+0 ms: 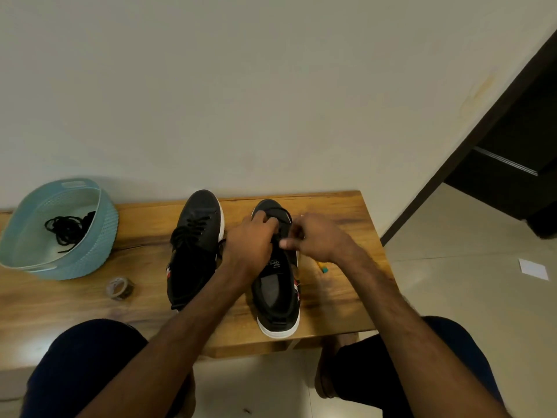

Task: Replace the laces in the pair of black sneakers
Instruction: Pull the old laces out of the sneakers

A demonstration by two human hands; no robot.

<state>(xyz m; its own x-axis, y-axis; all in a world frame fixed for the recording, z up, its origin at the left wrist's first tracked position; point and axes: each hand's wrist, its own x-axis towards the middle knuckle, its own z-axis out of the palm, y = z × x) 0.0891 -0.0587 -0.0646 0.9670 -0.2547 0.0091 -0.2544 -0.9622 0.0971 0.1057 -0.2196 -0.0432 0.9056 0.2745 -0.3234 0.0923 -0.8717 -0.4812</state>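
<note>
Closest in, two knees in dark trousers (87,366) frame the view, and both bare forearms reach forward over the front edge of a varnished wooden bench (337,300).

On the bench, heel toward the person, stands a black fabric sneaker with a white rubber sole (278,300). Its dark insole is open to view. The left hand (250,245) lies over the lacing area of this sneaker, fingers curled down and gripping the upper. The right hand (316,236) meets it from the other side, fingers bent tight and thumb pressed in, pinching a thin black lace (272,211) that arcs over the toe (the part between the fingertips is too dark to make out).

Just left of it stands the second black sneaker (196,245), laced, toe toward the wall. A small roll of clear tape (120,288) lies near the bench's front. A little yellow and teal object (323,267) sits beside the right wrist.

Farther left, a pale blue woven plastic basket (99,236) holds a tangle of black laces (64,229). Behind everything rises a plain cream wall (271,101).
</note>
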